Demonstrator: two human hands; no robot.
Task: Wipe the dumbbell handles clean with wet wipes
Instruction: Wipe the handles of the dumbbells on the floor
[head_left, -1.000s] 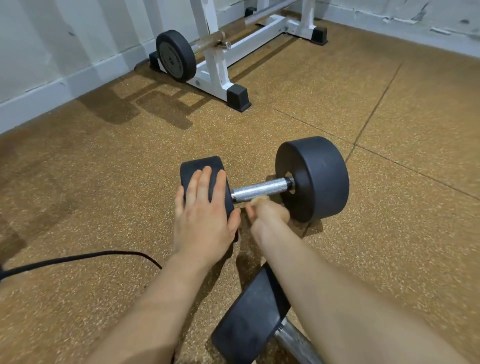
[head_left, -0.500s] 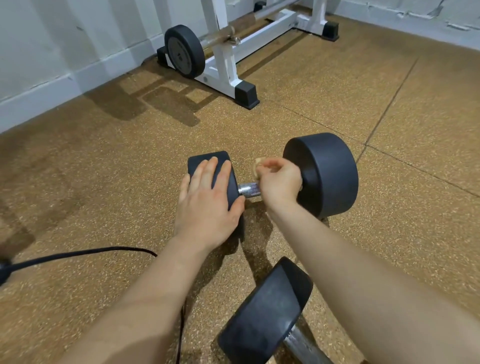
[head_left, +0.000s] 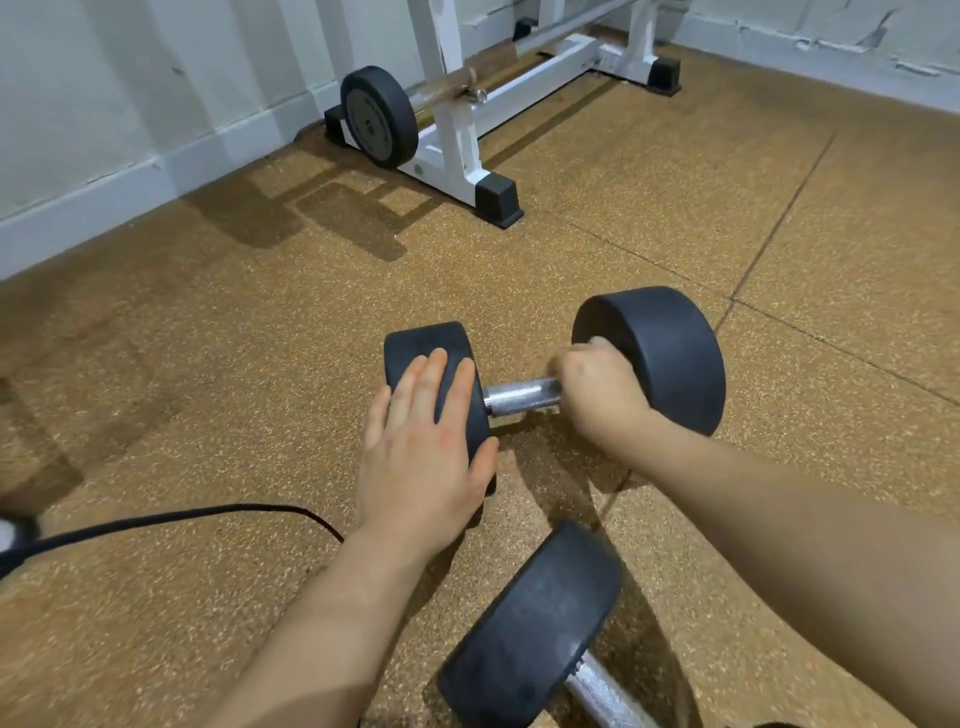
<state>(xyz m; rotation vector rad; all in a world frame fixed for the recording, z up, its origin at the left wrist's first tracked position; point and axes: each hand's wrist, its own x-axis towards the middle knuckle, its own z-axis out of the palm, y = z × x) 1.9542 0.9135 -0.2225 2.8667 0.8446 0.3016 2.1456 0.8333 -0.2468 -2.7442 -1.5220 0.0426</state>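
A black dumbbell with two round rubber heads (head_left: 670, 358) is lying on its side on the speckled tan rubber floor (head_left: 208, 364), straight ahead of the person. The left hand (head_left: 421, 457) is pressing flat on top of the dumbbell's left head, fingers straight and close together, the thumb hanging over the head's near edge. The right hand (head_left: 597, 395) is curling into a fist round the knurled silver metal handle (head_left: 522, 397), at the end that is meeting the right head, knuckles touching that head. Whether a wet wipe is sitting inside the fist cannot be told. The left stretch of the handle is showing bare between the two hands.

A second black rubber-headed dumbbell (head_left: 530, 629) is lying nearer the person, under the right forearm, its steel handle running off the bottom edge. A thin black cable (head_left: 182, 519) is trailing across the floor at the left. Further back a white steel rack (head_left: 457, 140) is standing by the pale wall (head_left: 130, 104), with a black round weight plate (head_left: 379, 117) sitting beside its foot
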